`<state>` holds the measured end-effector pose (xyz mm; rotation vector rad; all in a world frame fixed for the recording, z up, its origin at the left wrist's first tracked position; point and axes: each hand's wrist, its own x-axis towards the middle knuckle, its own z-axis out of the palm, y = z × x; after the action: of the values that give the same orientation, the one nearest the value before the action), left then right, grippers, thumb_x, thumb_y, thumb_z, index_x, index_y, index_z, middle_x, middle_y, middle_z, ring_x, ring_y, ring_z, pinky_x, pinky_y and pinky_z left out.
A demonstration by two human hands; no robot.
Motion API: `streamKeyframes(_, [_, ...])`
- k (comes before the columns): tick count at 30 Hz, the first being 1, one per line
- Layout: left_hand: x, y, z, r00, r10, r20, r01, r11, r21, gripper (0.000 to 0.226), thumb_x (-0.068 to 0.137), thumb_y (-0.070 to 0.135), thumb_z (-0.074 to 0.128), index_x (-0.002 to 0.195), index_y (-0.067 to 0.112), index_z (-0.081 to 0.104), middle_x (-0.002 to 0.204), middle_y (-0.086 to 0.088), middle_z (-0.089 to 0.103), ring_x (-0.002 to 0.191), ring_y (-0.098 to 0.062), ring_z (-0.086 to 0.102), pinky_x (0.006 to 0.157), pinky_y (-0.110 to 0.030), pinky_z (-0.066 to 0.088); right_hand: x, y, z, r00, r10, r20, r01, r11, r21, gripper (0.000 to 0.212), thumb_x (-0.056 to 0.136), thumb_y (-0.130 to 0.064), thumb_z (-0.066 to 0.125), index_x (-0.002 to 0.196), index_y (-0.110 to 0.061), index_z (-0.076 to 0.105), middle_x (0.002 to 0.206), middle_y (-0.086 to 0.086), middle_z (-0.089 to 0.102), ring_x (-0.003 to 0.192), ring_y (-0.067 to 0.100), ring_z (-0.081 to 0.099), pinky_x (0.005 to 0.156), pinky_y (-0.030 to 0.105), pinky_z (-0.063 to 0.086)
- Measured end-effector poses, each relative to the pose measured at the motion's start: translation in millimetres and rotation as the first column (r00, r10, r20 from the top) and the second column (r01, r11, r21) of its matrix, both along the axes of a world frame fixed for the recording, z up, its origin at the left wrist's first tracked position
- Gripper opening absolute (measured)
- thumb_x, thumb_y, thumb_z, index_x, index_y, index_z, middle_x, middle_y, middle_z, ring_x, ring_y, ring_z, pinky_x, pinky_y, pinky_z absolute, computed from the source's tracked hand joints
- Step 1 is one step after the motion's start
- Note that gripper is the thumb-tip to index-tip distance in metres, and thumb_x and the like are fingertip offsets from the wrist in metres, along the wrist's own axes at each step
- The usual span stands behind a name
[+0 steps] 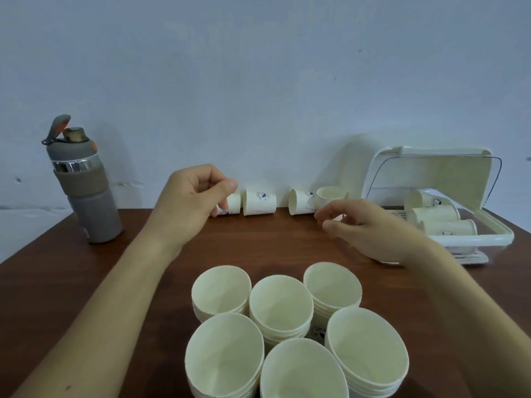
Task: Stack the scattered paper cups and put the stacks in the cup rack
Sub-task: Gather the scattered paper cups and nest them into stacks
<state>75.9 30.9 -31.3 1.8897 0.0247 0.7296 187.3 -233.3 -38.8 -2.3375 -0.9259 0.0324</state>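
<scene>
Several stacks of white paper cups (280,304) stand upright together at the near edge of the brown table (86,282). Along the wall lie single cups: one (232,204) at my left hand (189,196), whose curled fingers and thumb close around its end, a second (260,201) just to its right, and a third (301,201) on its side. An upright cup (330,195) stands beyond my right hand (370,228), which hovers with fingers apart and holds nothing. The white cup rack (500,234) sits at the far right with its lid raised and several cups (436,214) lying inside.
A grey water bottle (86,191) with its flip cap open stands at the table's far left. A pale wall runs right behind the table. Bare tabletop lies between the stacks and the row of single cups.
</scene>
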Motion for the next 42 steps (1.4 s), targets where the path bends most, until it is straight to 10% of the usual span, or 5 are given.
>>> streamKeyframes(8, [80.0,38.6,-55.8,0.938,0.184,-0.292,-0.193,0.981,-0.001,0.017,0.1,0.025,0.053,0.092,0.022,0.067,0.093,0.009,0.064,0.081,-0.01,0.057,0.076,-0.031,0.043,72.6,33.3,-46.5,0.964,-0.24,0.112,0.247,0.968,-0.052,0.035,0.099,-0.016,0.051,0.132,-0.013,0.062,0.156,0.005,0.036,0.138,0.022,0.044,0.109,0.03,0.037])
streamKeyframes(14, [100.8,56.0,-91.2,0.909,0.252,-0.333,-0.279,0.96,-0.035,0.028,0.099,0.029,0.054,0.12,0.018,0.07,0.118,0.007,0.061,0.113,-0.011,0.052,0.092,-0.027,0.036,91.7,33.1,-67.8,0.946,-0.276,0.171,0.291,0.954,-0.071,0.036,0.098,-0.021,0.051,0.134,-0.022,0.058,0.166,0.002,0.016,0.116,0.03,0.063,0.099,0.041,0.05])
streamKeyframes(22, [110.6,65.7,-98.3,0.945,0.141,-0.294,-0.176,0.98,-0.097,0.023,0.1,0.023,0.055,0.085,0.037,0.065,0.108,0.01,0.063,0.107,-0.007,0.056,0.093,-0.026,0.035,95.7,26.4,-71.2,0.953,-0.24,0.185,0.283,0.925,-0.255,0.039,0.093,-0.023,0.052,0.132,-0.019,0.054,0.161,0.011,0.023,0.133,0.035,0.05,0.106,0.043,0.044])
streamKeyframes(35, [114.4,75.0,-111.3,0.903,0.125,-0.411,-0.192,0.973,-0.125,0.039,0.1,0.018,0.055,0.138,0.011,0.059,0.146,-0.003,0.054,0.138,-0.016,0.044,0.106,-0.025,0.031,93.2,32.1,-67.7,0.932,-0.261,0.251,0.338,0.876,-0.343,0.023,0.092,-0.027,0.048,0.076,-0.012,0.056,0.104,0.01,0.055,0.086,0.035,0.056,0.08,0.045,0.052])
streamKeyframes(42, [117.4,68.3,-113.2,0.882,0.202,-0.425,-0.226,0.974,-0.005,0.031,0.102,0.017,0.049,0.13,0.015,0.063,0.14,-0.006,0.055,0.136,-0.02,0.045,0.099,-0.026,0.031,85.9,34.9,-56.0,0.928,-0.268,0.257,0.334,0.904,-0.265,0.032,0.096,-0.026,0.05,0.109,-0.002,0.067,0.117,0.012,0.06,0.098,0.035,0.063,0.085,0.045,0.053])
